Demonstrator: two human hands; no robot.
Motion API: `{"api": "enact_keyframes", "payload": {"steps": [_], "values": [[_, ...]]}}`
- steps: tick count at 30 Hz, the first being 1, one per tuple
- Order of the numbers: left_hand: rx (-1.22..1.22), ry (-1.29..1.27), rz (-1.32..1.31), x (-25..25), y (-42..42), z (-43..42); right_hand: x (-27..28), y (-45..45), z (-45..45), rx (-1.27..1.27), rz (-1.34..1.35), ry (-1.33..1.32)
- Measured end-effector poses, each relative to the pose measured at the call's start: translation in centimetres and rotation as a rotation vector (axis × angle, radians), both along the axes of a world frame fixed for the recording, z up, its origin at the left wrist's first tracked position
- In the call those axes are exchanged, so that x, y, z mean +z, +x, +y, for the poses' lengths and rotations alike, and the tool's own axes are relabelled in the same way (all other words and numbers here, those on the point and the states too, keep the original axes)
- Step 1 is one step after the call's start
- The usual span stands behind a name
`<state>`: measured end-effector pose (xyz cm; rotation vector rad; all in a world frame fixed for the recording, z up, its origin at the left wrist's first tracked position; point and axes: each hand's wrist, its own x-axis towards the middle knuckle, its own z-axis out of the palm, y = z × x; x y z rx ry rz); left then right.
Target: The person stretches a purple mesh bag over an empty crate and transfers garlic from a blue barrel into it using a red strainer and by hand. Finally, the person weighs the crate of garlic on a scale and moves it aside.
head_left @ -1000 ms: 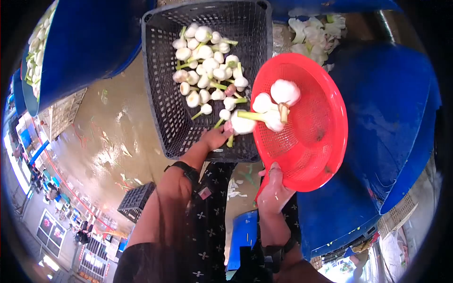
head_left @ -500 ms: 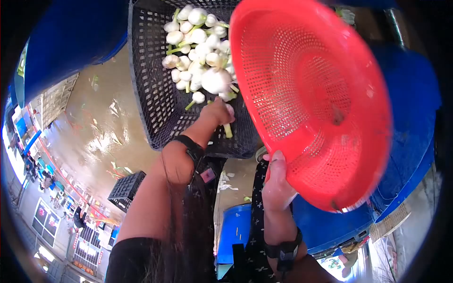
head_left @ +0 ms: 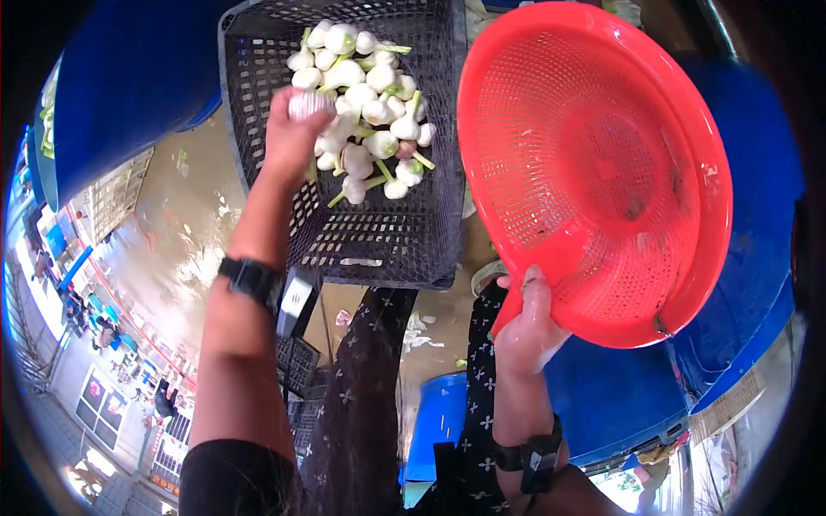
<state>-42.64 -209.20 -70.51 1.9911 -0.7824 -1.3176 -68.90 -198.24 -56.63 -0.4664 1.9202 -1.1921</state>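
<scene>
My left hand is closed round a garlic bulb with a pinkish skin, over the left side of a black plastic crate. White garlic bulbs with short green stems lie heaped in the crate's middle and far part. On the right, my right hand grips the near rim of a red plastic colander. The colander is tilted so its inside faces me, and only a few dark bits show on its mesh.
Blue barrels stand at the left, and a large blue tub is behind the colander. A smaller blue container sits between my legs. Black crates rest on the wet floor, where scraps are scattered.
My left hand has moved from the crate's near part to the far left, now with a garlic bulb in it. The colander has shifted slightly right and up with my right hand.
</scene>
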Motion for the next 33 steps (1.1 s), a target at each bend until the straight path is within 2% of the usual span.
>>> {"api": "enact_keyframes", "payload": {"steps": [3, 4, 6, 8, 10, 12, 14, 16, 19, 20, 22, 23, 24, 26, 29, 33], "values": [[-0.182, -0.228, -0.604, -6.9, 0.5, -3.2, -0.2, -0.6, 0.4, 0.051, 0.006, 0.073], [-0.260, -0.162, -0.799, -8.5, -0.3, -2.3, -0.4, -0.9, 0.8, 0.071, 0.005, 0.068], [-0.183, 0.057, -0.834, -8.2, -3.5, 1.1, -0.7, -1.4, 1.5, 0.089, 0.005, 0.084], [-0.595, 0.186, -0.806, -8.8, -4.7, 5.7, -0.8, -1.7, 2.0, 0.034, -0.021, 0.150], [-0.637, -0.032, -0.803, -8.0, -5.7, 11.0, -1.2, -1.6, 2.3, 0.022, -0.029, 0.146], [-0.534, 0.059, -0.633, -7.5, -4.8, 11.4, -1.3, -1.5, 2.4, -0.001, -0.030, 0.140], [-0.579, 0.072, -0.560, -7.7, -4.1, 10.3, -1.2, -1.4, 2.0, 0.003, -0.057, 0.093], [-0.672, -0.236, -0.809, -7.9, -3.1, 7.9, -1.4, -1.7, 2.2, 0.023, -0.047, 0.098], [-0.588, -0.385, -1.147, -6.4, -3.6, 5.9, -1.7, -1.7, 2.0, 0.016, -0.046, 0.112], [-0.587, -0.378, -1.151, -5.7, -3.5, 6.1, -1.6, -1.6, 1.9, -0.023, -0.051, 0.124], [-0.782, -0.397, -1.032, -4.1, -3.3, 6.9, -1.5, -1.5, 1.7, -0.032, -0.074, 0.127], [-0.942, -0.387, -0.727, -3.8, -3.0, 7.7, -1.5, -1.5, 1.6, -0.045, -0.093, 0.126], [-1.371, -0.223, -0.598, -3.4, -3.1, 8.2, -1.5, -1.5, 1.6, -0.049, -0.092, 0.127], [-1.610, -0.323, -0.593, -3.1, -4.6, 10.3, -1.6, -1.5, 1.6, -0.035, -0.087, 0.133], [-1.652, -0.323, -0.696, -4.3, -4.7, 11.6, -1.7, -1.4, 1.6, -0.066, -0.082, 0.107], [-1.626, -0.401, -0.689, -6.5, -3.5, 11.6, -1.9, -1.6, 1.5, -0.077, -0.052, 0.129]]}}
